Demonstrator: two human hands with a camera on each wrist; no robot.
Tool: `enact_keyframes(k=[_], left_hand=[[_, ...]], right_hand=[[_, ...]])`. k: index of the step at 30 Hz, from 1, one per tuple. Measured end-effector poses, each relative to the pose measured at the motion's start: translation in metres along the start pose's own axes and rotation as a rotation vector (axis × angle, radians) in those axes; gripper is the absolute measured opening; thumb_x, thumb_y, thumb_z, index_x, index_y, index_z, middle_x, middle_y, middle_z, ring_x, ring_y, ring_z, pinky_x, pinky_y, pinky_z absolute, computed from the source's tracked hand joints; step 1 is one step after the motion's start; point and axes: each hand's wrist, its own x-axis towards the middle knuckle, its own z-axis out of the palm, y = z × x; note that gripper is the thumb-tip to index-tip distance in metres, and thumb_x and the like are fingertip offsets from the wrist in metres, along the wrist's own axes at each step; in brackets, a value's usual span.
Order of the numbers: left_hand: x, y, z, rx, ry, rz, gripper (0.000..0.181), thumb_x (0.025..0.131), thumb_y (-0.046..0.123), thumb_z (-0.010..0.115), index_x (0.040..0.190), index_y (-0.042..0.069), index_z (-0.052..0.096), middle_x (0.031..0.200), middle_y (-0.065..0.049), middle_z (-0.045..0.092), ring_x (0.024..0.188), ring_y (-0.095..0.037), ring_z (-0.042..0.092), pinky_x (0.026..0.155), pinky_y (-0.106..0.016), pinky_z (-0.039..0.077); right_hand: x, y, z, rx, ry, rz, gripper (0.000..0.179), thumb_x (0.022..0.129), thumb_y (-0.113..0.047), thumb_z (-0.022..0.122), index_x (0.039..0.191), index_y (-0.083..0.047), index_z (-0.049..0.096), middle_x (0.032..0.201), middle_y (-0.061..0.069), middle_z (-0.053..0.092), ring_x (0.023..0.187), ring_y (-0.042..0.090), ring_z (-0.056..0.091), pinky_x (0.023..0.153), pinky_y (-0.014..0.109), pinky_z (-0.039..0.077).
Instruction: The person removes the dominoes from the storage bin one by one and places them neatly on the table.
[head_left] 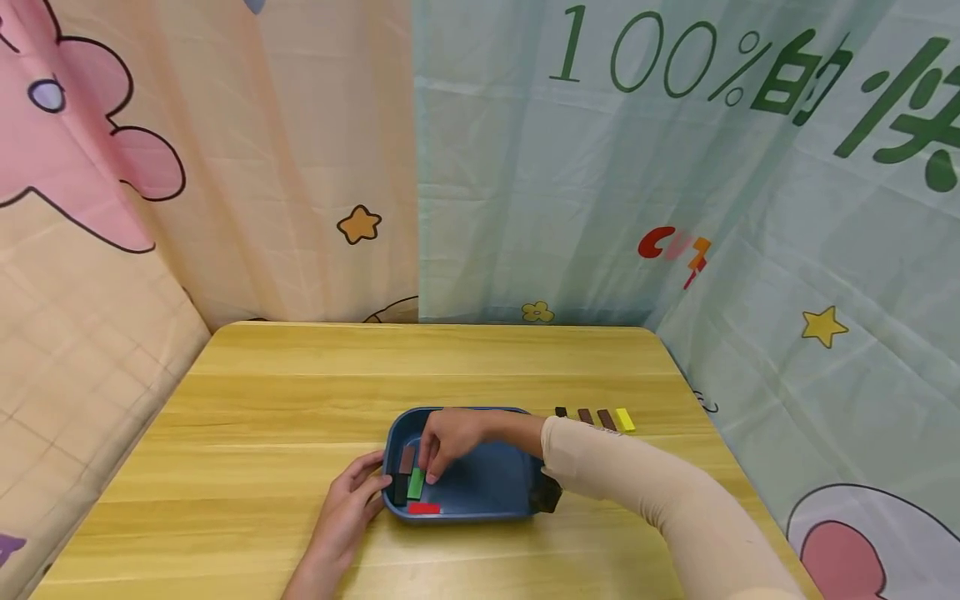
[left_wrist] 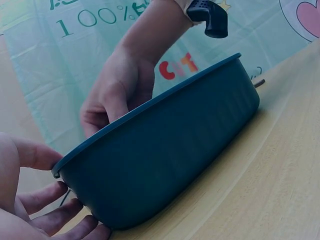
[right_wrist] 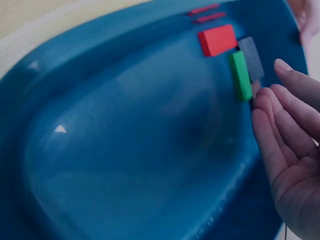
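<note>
Left hand (head_left: 348,504): thumb and fingers clamped on blue tray (head_left: 487,479) at its end. Right hand (head_left: 453,435), inside tray: fingers together, thumb slightly apart. Just beside right fingers, in tray: brown block (head_left: 407,459), green block (head_left: 416,483), black block (head_left: 401,489). Near them: red block (head_left: 424,508). Well right, on tabletop (head_left: 300,392): yellow block (head_left: 625,419).
</note>
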Motion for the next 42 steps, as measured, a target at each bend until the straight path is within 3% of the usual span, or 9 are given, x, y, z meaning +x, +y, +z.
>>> enact_keyframes(k=[15,28,37,42], left_hand=[[0.001,0.001,0.0,-0.007,-0.015,0.001,0.043,0.1,-0.001,0.056,0.142,-0.01,0.048,0.149,-0.026,0.045,0.112,-0.024,0.06,0.09,-0.034,0.054],[-0.001,0.001,0.002,-0.028,-0.019,0.012,0.044,0.098,-0.004,0.057,0.141,-0.012,0.047,0.147,-0.026,0.046,0.11,-0.023,0.061,0.089,-0.034,0.054],[-0.003,0.001,0.002,-0.013,-0.011,0.007,0.044,0.099,-0.002,0.058,0.141,-0.011,0.048,0.148,-0.025,0.046,0.111,-0.024,0.06,0.09,-0.035,0.053],[-0.003,0.001,0.001,-0.018,-0.01,0.01,0.044,0.099,-0.002,0.058,0.141,-0.011,0.048,0.147,-0.025,0.046,0.111,-0.024,0.06,0.089,-0.035,0.053]], right_hand=[[0.014,-0.004,0.015,-0.091,-0.157,0.082,0.009,0.088,-0.015,0.084,0.096,-0.012,0.083,0.077,-0.012,0.072,0.069,0.004,0.066,0.069,0.021,0.056],[0.013,-0.007,0.031,-0.028,-0.172,0.038,0.006,0.087,0.0,0.08,0.091,-0.005,0.079,0.071,-0.008,0.069,0.064,0.005,0.06,0.064,0.019,0.053],[0.014,0.002,0.032,-0.025,-0.203,-0.041,0.011,0.085,0.003,0.081,0.086,-0.004,0.073,0.07,-0.009,0.065,0.062,0.002,0.056,0.061,0.018,0.049],[0.009,0.004,0.026,0.055,-0.185,-0.039,0.014,0.087,0.001,0.08,0.083,-0.007,0.07,0.069,-0.006,0.063,0.062,0.005,0.054,0.059,0.019,0.045]])
